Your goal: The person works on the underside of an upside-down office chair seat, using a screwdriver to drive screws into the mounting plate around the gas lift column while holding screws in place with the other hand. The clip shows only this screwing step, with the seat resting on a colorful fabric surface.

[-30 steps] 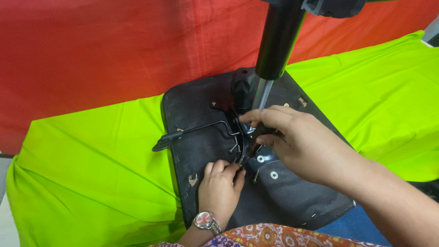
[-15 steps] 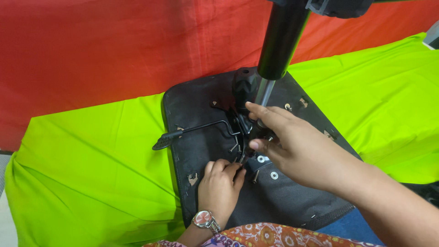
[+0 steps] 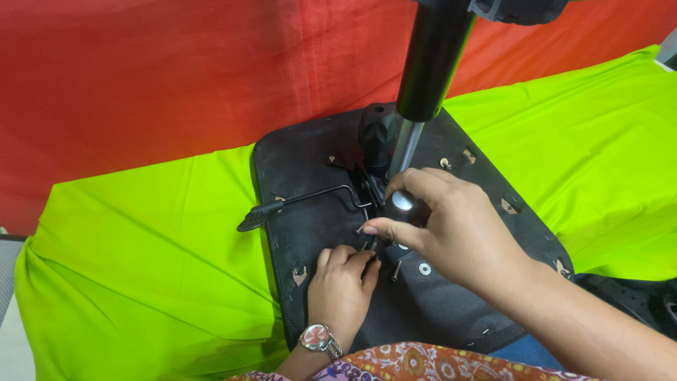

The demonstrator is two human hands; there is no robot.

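gas cylinder column [image 3: 431, 67] blocking behind, lever [image 3: 303, 201] left, open cloth [image 3: 141, 282] beyond

The right hand [image 3: 451, 226] has shifted a little since the 2 earlier pictures: its fingers, which 0.5 s ago were spread flat and stretched toward the shiny steel piston rod of the black gas-lift column [image 3: 405, 144], are now curled, with a small round silver metal knob [image 3: 403, 202] showing between thumb and forefinger just below that rod. The left hand [image 3: 343, 286], with its silver wristwatch [image 3: 319, 339], has edged slightly nearer the rod's foot, its fingertips now tucked under the right thumb.
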